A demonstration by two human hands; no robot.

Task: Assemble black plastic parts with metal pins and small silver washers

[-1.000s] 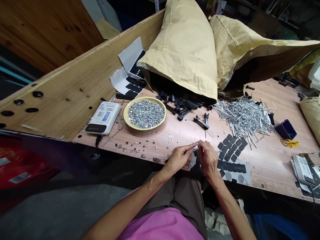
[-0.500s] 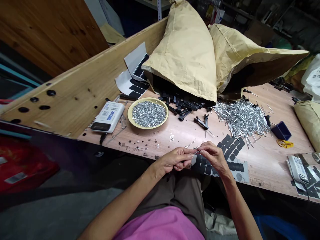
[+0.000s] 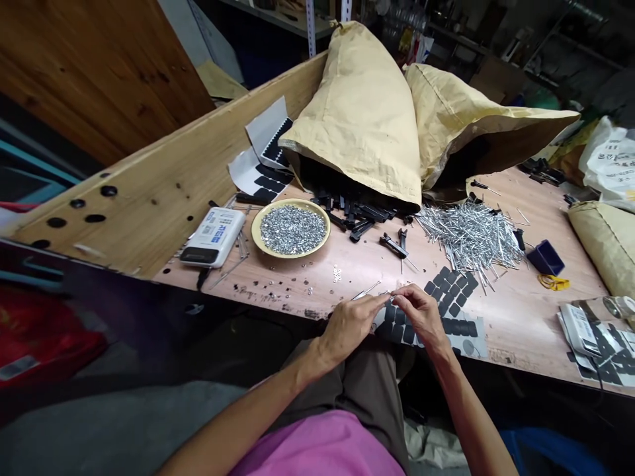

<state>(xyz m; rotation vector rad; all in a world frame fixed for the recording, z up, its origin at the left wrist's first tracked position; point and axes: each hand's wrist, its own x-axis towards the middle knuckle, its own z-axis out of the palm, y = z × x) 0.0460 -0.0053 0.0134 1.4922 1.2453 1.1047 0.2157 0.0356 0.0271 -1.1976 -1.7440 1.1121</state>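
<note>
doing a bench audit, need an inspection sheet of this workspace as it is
surface: wooden bench, loose nuts scattered near its edge
job's things: metal pin; sheet of black pads partly behind the hands
clutter: dish of nuts, pile of pins, black plastic parts, paper sacks, white device, blue tray
grippers: left hand pinches the metal pin; right hand pinched beside it, contents too small to tell
cables: dark lead or strap below the white device, unclear which
surroundings: wooden board at left, white bag at right
</note>
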